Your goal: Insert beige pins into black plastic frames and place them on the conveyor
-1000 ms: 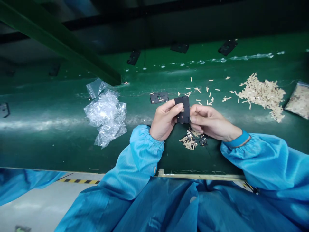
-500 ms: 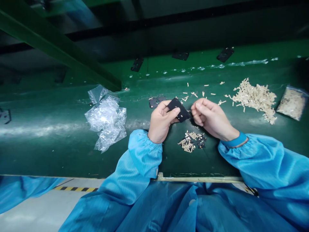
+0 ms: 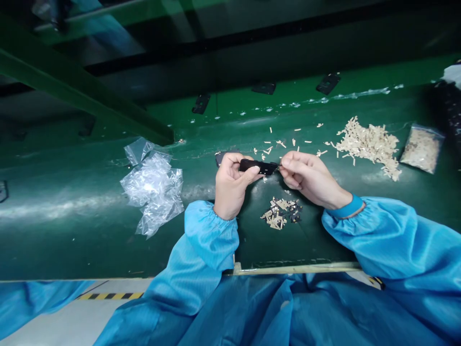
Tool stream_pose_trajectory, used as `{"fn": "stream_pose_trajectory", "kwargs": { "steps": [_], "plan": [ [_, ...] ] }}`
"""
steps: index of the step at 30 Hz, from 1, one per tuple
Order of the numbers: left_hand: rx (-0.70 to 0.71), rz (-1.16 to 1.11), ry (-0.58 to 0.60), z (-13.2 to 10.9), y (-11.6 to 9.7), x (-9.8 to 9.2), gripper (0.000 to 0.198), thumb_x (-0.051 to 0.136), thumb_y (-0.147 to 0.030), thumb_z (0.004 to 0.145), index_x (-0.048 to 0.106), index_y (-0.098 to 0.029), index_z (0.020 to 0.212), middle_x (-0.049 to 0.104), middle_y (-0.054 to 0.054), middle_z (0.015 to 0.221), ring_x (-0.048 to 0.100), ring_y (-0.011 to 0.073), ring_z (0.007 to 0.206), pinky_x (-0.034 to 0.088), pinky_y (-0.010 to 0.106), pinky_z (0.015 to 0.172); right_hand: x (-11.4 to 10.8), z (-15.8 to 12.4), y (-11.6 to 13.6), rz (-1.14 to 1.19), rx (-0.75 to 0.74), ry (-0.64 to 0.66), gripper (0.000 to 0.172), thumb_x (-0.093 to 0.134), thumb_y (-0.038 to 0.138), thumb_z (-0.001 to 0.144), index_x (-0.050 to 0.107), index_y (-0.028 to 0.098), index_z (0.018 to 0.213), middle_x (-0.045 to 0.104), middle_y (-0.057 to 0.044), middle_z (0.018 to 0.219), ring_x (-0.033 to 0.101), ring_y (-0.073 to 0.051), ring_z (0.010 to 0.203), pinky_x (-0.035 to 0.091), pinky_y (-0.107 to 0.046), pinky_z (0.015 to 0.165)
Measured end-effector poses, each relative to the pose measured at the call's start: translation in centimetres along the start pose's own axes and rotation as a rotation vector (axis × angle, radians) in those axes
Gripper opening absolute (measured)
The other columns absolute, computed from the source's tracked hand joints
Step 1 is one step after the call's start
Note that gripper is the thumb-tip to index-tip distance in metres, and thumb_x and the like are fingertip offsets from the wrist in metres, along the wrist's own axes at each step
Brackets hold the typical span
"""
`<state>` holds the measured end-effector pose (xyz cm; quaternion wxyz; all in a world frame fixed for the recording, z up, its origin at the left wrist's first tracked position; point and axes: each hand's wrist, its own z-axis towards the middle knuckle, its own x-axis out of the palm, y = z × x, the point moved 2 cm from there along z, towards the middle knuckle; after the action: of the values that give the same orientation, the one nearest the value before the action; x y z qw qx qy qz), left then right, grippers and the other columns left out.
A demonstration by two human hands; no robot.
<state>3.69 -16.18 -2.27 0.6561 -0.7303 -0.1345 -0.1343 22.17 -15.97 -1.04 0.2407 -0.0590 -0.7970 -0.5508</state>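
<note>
My left hand grips a small flat black plastic part, held nearly edge-on above the green belt. My right hand is closed in a pinch at the part's right end, fingertips touching its edge. Below the hands lies a small heap of tan and black scraps. Another black part lies on the belt just behind my left hand, mostly hidden.
A crumpled pile of clear plastic bags lies at left. A heap of tan strips and a filled clear bag sit at right. Several black parts lie at the belt's far side. A green beam crosses upper left.
The black part has been turned from facing me to nearly edge-on. My right hand moved from its face to pinching its right end. The view shifted slightly.
</note>
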Motion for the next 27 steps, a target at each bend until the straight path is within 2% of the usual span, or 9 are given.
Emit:
{"fn": "stream_pose_trajectory", "kwargs": {
  "steps": [7, 18, 23, 27],
  "plan": [
    [-0.008, 0.017, 0.018, -0.1, 0.1, 0.0, 0.040, 0.088, -0.024, 0.074, 0.053, -0.020, 0.094, 0.062, -0.002, 0.093, 0.068, 0.0079, 0.082, 0.068, 0.023, 0.072, -0.1, -0.1, 0.3, -0.001, -0.054, 0.007, 0.023, 0.073, 0.028, 0.089, 0.059, 0.016, 0.076, 0.051, 0.005, 0.060, 0.035, -0.004, 0.045, 0.022, -0.023, 0.045],
    [-0.027, 0.015, 0.010, -0.6, -0.1, 0.3, 0.040, 0.087, -0.025, 0.075, 0.052, -0.020, 0.093, 0.062, -0.002, 0.095, 0.068, 0.0086, 0.083, 0.068, 0.023, 0.070, 0.1, -0.3, 0.5, 0.040, -0.037, 0.030, 0.024, 0.074, 0.027, 0.090, 0.059, 0.016, 0.074, 0.045, 0.007, 0.055, 0.031, -0.003, 0.043, 0.020, -0.023, 0.044],
    [-0.001, 0.002, -0.034, -0.6, -0.4, 0.4, 0.046, 0.089, -0.029, 0.072, 0.048, -0.020, 0.089, 0.061, -0.003, 0.095, 0.068, 0.0076, 0.080, 0.068, 0.023, 0.068, 0.3, -0.2, 0.2, 0.037, -0.010, 0.008, 0.025, 0.076, 0.030, 0.088, 0.059, 0.017, 0.074, 0.044, 0.008, 0.054, 0.031, -0.003, 0.042, 0.020, -0.023, 0.044],
    [0.065, -0.023, -0.129, -0.5, -0.9, 0.2, 0.049, 0.090, -0.033, 0.071, 0.046, -0.020, 0.089, 0.059, -0.004, 0.097, 0.070, 0.0073, 0.080, 0.067, 0.020, 0.067, 0.5, -0.1, -0.1, 0.064, 0.023, -0.048, 0.029, 0.077, 0.029, 0.085, 0.056, 0.017, 0.069, 0.045, 0.007, 0.057, 0.031, -0.003, 0.041, 0.018, -0.023, 0.043]
  ]
}}
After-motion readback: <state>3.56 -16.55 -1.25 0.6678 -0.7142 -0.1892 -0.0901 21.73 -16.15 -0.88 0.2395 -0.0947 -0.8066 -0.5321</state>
